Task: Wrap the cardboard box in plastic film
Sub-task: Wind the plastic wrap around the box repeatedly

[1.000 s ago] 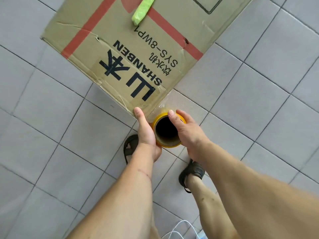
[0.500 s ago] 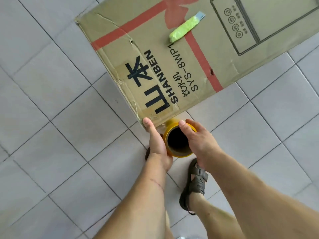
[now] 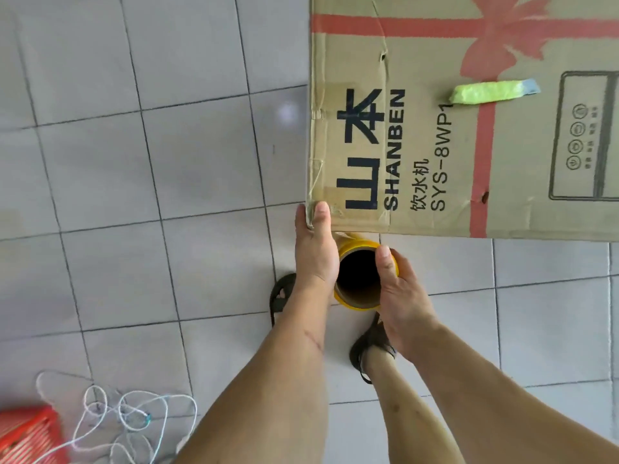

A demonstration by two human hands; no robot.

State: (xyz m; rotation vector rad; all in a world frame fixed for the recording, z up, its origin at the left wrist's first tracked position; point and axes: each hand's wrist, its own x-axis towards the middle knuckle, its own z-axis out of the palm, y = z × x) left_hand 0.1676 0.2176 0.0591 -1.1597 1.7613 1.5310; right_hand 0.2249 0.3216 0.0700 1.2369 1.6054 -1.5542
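— So, where are the fingers right now?

— I see my left hand (image 3: pixel 313 252) with its thumb pressed flat on the near corner of the cardboard box (image 3: pixel 469 128), fingers wrapped round the edge there, apparently pinning the film's loose end. My right hand (image 3: pixel 400 296) curls round the roll of plastic film (image 3: pixel 360 277), thumb hooked over the rim of its yellow core, so it grips the roll firmly. The roll stands upright just beside the box's near side, touching or nearly touching it; I cannot tell which.

— What could go wrong from here?

— I'd judge the film's end could slip off that corner if my thumb eases before the first turn overlaps it. The cardboard there is crumpled and torn, so it may give poor hold. Pulling the roll too hard could also drag the box across the tiled floor (image 3: pixel 167 162).

— Anything in the way?

— My sandalled feet (image 3: pixel 283 293) stand right under the roll. A tangle of white string (image 3: pixel 127 416) and a red basket (image 3: pixel 26 433) lie behind me to the left, a trip risk while walking round. A strip of green tape (image 3: pixel 485 93) lies on the box top.
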